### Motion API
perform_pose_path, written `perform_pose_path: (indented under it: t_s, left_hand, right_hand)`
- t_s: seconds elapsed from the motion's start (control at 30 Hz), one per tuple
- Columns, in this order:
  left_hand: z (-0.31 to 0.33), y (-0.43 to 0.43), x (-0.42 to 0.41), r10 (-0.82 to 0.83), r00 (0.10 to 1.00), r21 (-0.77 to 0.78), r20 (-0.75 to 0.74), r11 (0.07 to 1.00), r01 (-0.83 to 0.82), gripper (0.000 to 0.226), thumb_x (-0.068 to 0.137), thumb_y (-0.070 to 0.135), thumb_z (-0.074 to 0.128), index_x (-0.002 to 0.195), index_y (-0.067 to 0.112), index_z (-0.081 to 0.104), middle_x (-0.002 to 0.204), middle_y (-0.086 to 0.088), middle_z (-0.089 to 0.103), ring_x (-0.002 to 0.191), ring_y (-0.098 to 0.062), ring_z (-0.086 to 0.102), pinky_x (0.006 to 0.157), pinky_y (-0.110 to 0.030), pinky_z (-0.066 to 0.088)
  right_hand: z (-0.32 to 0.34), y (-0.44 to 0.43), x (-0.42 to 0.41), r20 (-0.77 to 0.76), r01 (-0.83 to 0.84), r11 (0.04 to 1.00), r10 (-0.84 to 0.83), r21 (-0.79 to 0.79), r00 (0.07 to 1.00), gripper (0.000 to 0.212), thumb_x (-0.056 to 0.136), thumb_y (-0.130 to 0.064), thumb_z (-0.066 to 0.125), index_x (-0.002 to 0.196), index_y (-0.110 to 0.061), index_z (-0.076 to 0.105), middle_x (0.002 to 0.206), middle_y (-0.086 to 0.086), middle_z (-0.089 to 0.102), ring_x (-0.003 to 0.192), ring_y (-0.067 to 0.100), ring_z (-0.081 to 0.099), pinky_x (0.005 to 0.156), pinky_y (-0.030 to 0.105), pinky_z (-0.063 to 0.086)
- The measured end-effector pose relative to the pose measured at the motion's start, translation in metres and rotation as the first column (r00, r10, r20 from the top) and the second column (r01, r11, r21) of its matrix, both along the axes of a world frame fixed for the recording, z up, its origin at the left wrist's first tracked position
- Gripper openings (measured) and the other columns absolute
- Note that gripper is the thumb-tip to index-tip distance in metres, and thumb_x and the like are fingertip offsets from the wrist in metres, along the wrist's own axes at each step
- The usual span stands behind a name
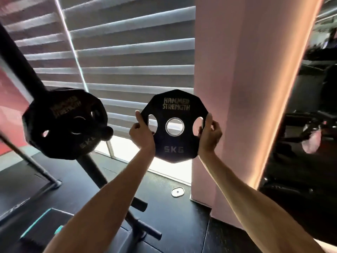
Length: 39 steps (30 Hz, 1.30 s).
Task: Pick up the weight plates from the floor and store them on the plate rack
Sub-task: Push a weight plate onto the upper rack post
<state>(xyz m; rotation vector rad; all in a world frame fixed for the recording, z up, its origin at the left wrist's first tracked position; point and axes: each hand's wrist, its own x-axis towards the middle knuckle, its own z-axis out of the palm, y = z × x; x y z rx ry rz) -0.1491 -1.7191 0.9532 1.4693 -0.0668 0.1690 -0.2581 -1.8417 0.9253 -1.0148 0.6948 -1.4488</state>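
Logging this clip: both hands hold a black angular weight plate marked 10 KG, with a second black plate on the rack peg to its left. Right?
Wrong marking: the head view shows 5 KG on the black angular weight plate that the left hand and right hand hold; the rest stands.

Striped blinds (pixel 127 52) hang ahead, bright light showing beneath them. A pink pillar (pixel 246 88) stands right, its edge lit. Black floor (pixel 173 212) below; red wall (pixel 11 110) at left.
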Motion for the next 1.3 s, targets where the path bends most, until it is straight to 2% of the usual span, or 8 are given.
perform_pose_path:
  t_s: [0.13, 0.27, 0.37, 0.63, 0.8, 1.0, 1.2, 1.3]
  left_hand:
    - [-0.012, -0.009, 0.015, 0.111, 0.993, -0.045, 0.028, 0.993, -0.11, 0.068, 0.095, 0.064, 0.041, 0.073, 0.007, 0.07, 0.063, -0.006, 0.067, 0.062, -0.023, 0.065, 0.07, -0.036, 0.055]
    - [-0.012, -0.016, 0.019, 0.292, 0.956, -0.029, 0.038, 0.956, -0.291, 0.063, 0.098, 0.059, 0.04, 0.074, 0.008, 0.068, 0.072, -0.01, 0.068, 0.079, -0.029, 0.065, 0.081, -0.036, 0.049]
    - [-0.009, -0.016, 0.014, 0.431, 0.901, -0.058, 0.051, 0.902, -0.428, 0.062, 0.095, 0.064, 0.04, 0.078, 0.013, 0.071, 0.08, -0.008, 0.074, 0.081, -0.023, 0.068, 0.084, -0.035, 0.052]
    - [0.014, 0.026, -0.02, 0.663, 0.743, -0.106, 0.091, 0.748, -0.655, 0.053, 0.096, 0.062, 0.042, 0.068, 0.024, 0.065, 0.065, 0.011, 0.064, 0.062, -0.005, 0.059, 0.065, -0.024, 0.048]
    - [0.018, 0.066, -0.038, 0.754, 0.649, -0.141, 0.102, 0.657, -0.74, 0.054, 0.092, 0.07, 0.041, 0.064, 0.029, 0.062, 0.065, 0.007, 0.066, 0.063, -0.015, 0.064, 0.062, -0.032, 0.049]
    - [0.009, 0.104, -0.045, 0.83, 0.556, -0.15, 0.053, 0.557, -0.817, 0.06, 0.099, 0.059, 0.037, 0.104, 0.011, 0.073, 0.077, 0.006, 0.069, 0.061, 0.0, 0.057, 0.053, -0.006, 0.043]
    - [-0.002, 0.124, -0.027, 0.843, 0.536, -0.182, 0.044, 0.534, -0.826, 0.067, 0.093, 0.071, 0.035, 0.106, 0.017, 0.073, 0.096, -0.001, 0.075, 0.089, -0.018, 0.071, 0.084, -0.035, 0.057]
    - [-0.003, 0.128, -0.016, 0.842, 0.539, -0.217, 0.041, 0.534, -0.817, 0.067, 0.093, 0.07, 0.035, 0.107, 0.016, 0.072, 0.093, 0.002, 0.075, 0.081, -0.011, 0.07, 0.076, -0.027, 0.058]
  right_hand:
    - [-0.012, -0.024, 0.033, 0.011, -0.158, 0.987, 0.158, -0.002, 0.987, 0.031, 0.094, -0.048, 0.059, 0.081, -0.02, 0.065, 0.061, -0.012, 0.063, 0.054, 0.007, 0.058, 0.059, 0.03, 0.05]
    - [-0.01, -0.044, 0.059, 0.036, -0.332, 0.943, 0.332, -0.007, 0.943, 0.038, 0.094, -0.046, 0.06, 0.089, -0.009, 0.066, 0.059, -0.013, 0.06, 0.055, 0.009, 0.057, 0.061, 0.032, 0.051]
    - [-0.002, -0.053, 0.076, 0.032, -0.465, 0.885, 0.465, -0.021, 0.885, 0.038, 0.086, -0.058, 0.062, 0.081, -0.02, 0.065, 0.067, -0.009, 0.064, 0.063, 0.011, 0.06, 0.067, 0.036, 0.054]
    - [0.02, -0.017, 0.102, 0.099, -0.73, 0.678, 0.735, -0.091, 0.671, 0.032, 0.093, -0.047, 0.062, 0.081, -0.017, 0.065, 0.06, -0.007, 0.061, 0.055, 0.013, 0.055, 0.06, 0.031, 0.047]
    - [0.03, 0.024, 0.105, 0.086, -0.812, 0.574, 0.819, -0.111, 0.567, 0.039, 0.096, -0.043, 0.059, 0.083, -0.006, 0.062, 0.049, -0.004, 0.05, 0.048, 0.018, 0.047, 0.048, 0.03, 0.037]
    - [0.027, 0.071, 0.119, -0.017, -0.864, 0.487, 0.87, -0.132, 0.493, 0.043, 0.092, -0.055, 0.057, 0.08, -0.014, 0.061, 0.05, 0.006, 0.051, 0.047, 0.021, 0.045, 0.049, 0.031, 0.038]
    - [0.027, 0.092, 0.14, -0.04, -0.885, 0.438, 0.893, -0.161, 0.449, 0.041, 0.087, -0.061, 0.056, 0.07, -0.025, 0.056, 0.055, 0.012, 0.044, 0.051, 0.023, 0.038, 0.051, 0.035, 0.034]
    - [0.026, 0.094, 0.151, -0.038, -0.874, 0.444, 0.887, -0.198, 0.46, 0.04, 0.091, -0.058, 0.055, 0.072, -0.023, 0.055, 0.055, 0.014, 0.043, 0.05, 0.024, 0.038, 0.051, 0.033, 0.035]
